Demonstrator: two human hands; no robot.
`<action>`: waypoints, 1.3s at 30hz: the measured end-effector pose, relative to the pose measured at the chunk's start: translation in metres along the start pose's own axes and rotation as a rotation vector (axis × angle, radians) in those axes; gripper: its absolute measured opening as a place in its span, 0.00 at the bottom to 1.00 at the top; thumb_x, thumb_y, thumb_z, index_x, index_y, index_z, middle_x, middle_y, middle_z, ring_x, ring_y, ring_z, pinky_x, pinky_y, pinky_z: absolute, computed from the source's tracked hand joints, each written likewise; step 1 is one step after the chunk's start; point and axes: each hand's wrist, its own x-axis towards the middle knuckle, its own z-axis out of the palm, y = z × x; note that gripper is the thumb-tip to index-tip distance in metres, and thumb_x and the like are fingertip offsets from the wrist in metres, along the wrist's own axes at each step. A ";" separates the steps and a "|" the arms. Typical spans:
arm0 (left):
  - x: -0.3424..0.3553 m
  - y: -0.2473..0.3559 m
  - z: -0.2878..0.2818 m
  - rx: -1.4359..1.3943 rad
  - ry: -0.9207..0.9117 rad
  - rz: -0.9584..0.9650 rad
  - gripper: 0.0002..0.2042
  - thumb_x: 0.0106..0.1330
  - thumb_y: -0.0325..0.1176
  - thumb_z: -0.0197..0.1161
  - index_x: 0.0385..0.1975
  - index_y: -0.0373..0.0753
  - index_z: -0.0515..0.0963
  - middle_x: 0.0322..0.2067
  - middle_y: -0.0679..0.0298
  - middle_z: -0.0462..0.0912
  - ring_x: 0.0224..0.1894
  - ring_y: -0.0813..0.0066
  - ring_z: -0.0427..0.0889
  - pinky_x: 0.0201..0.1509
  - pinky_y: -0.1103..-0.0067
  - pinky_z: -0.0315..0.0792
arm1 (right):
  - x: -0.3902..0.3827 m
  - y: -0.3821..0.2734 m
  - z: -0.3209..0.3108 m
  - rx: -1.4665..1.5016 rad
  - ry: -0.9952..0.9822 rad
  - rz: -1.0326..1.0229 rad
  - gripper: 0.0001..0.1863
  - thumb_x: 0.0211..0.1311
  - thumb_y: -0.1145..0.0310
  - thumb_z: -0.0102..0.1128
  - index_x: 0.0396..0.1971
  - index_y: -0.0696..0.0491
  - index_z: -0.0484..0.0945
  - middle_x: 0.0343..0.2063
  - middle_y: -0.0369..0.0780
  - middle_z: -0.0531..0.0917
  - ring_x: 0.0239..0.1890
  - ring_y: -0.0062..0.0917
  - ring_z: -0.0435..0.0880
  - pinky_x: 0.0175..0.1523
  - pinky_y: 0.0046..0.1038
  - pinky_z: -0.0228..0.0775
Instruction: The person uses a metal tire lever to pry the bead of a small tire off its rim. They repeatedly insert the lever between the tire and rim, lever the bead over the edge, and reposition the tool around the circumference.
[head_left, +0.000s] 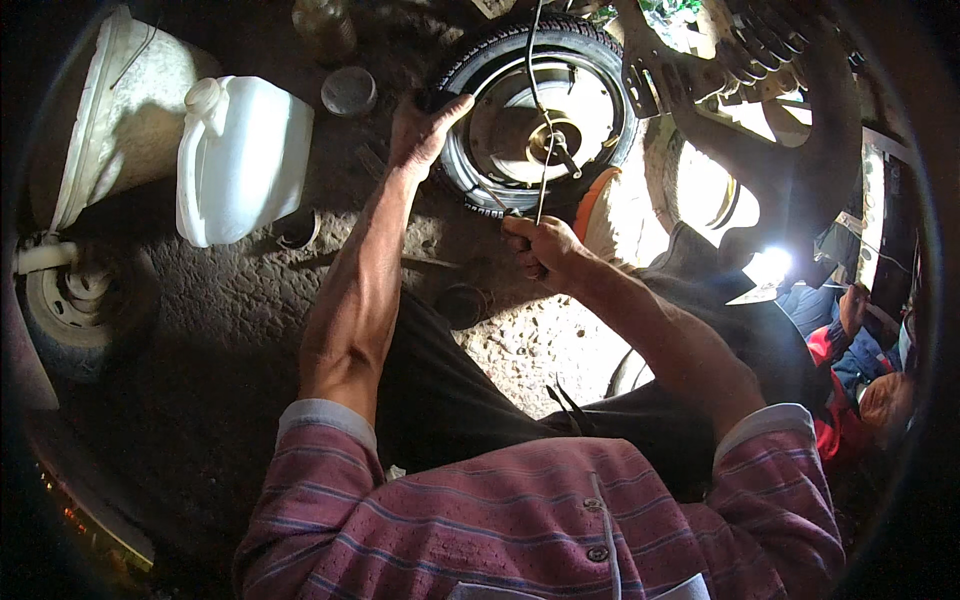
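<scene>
Striped shirt (pixel 520 520) foremost, the right hand (pixel 545 248) grips a thin rod (pixel 491 197) at the near side of a far-centre tyre (pixel 465 156); beyond, the left hand (pixel 420 138) rests its thumb on the left sidewall, finger grip unclear. Steady bracing and gentle leverage, avoiding the cable (pixel 529 65), seem wisest.

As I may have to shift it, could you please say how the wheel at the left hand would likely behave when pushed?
The wheel would probably roll if upright, given its round tyre. It is likely heavy for its size, as its broad hub looks metal. Its tread might grip, being ridged.
</scene>
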 end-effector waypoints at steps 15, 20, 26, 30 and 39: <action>-0.001 -0.004 0.001 -0.069 0.002 0.016 0.32 0.56 0.41 0.81 0.56 0.29 0.77 0.51 0.54 0.85 0.52 0.66 0.82 0.60 0.71 0.74 | -0.008 -0.058 -0.036 0.008 -0.229 0.175 0.11 0.75 0.60 0.58 0.36 0.51 0.79 0.20 0.28 0.73 0.12 0.08 0.59 0.16 0.16 0.45; -0.001 -0.006 0.003 0.038 0.080 -0.018 0.31 0.58 0.38 0.80 0.58 0.29 0.75 0.53 0.53 0.84 0.53 0.65 0.82 0.61 0.71 0.74 | -0.020 -0.035 -0.007 0.276 -0.159 0.213 0.10 0.75 0.60 0.57 0.32 0.46 0.76 0.19 0.25 0.70 0.12 0.09 0.58 0.17 0.17 0.45; -0.002 0.001 0.006 -0.023 0.088 0.000 0.32 0.59 0.35 0.79 0.61 0.30 0.74 0.55 0.54 0.83 0.55 0.65 0.81 0.63 0.71 0.73 | -0.017 -0.004 0.015 0.214 -0.042 0.080 0.10 0.71 0.60 0.62 0.29 0.45 0.76 0.20 0.27 0.74 0.14 0.13 0.64 0.19 0.22 0.50; -0.002 0.007 0.005 -0.023 0.069 -0.041 0.31 0.60 0.36 0.78 0.60 0.30 0.75 0.54 0.54 0.83 0.55 0.65 0.81 0.63 0.70 0.73 | -0.016 0.010 0.020 0.220 -0.046 -0.053 0.11 0.70 0.61 0.62 0.28 0.49 0.76 0.20 0.29 0.73 0.15 0.13 0.65 0.19 0.22 0.51; 0.001 -0.004 0.003 0.120 0.095 0.054 0.33 0.59 0.41 0.78 0.60 0.28 0.75 0.56 0.51 0.81 0.57 0.61 0.79 0.65 0.69 0.71 | 0.004 -0.049 -0.051 -0.616 -0.071 -0.335 0.21 0.67 0.52 0.64 0.35 0.59 0.85 0.25 0.39 0.83 0.25 0.23 0.79 0.33 0.33 0.74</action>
